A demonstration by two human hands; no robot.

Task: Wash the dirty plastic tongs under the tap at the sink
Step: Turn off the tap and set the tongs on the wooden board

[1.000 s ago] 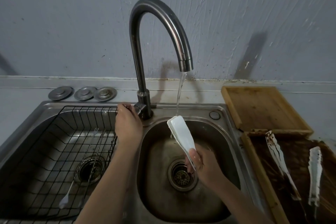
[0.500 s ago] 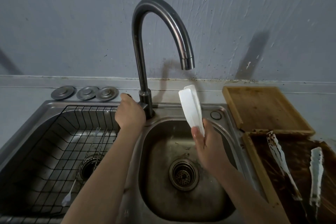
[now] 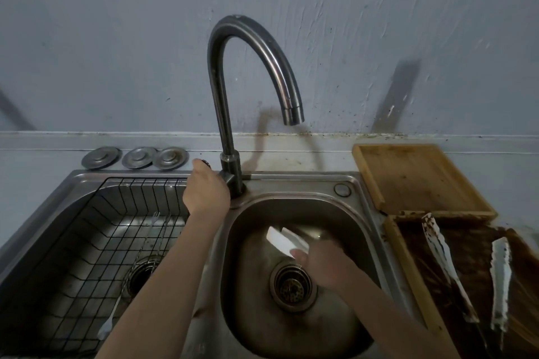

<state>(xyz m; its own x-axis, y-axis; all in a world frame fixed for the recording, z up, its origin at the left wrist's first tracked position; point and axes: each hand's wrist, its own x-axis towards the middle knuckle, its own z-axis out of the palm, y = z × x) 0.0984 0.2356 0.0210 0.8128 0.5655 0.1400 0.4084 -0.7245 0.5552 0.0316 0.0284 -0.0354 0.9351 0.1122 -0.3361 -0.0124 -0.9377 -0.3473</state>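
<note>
Right hand [image 3: 326, 264] clamps white plastic tongs [image 3: 285, 240] low inside round steel sink basin [image 3: 358, 230], above drain. Left hand [image 3: 205, 192] closed around handle of curved steel tap [image 3: 250, 67]; spout dry.

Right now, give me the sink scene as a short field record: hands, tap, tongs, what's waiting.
left hand: on the tap handle at the faucet base
right hand: holding white tongs low in the right basin
tap: no water visible
waiting: two soiled tongs on the dirty wooden tray, right of sink
left basin: wire rack with a utensil
</note>
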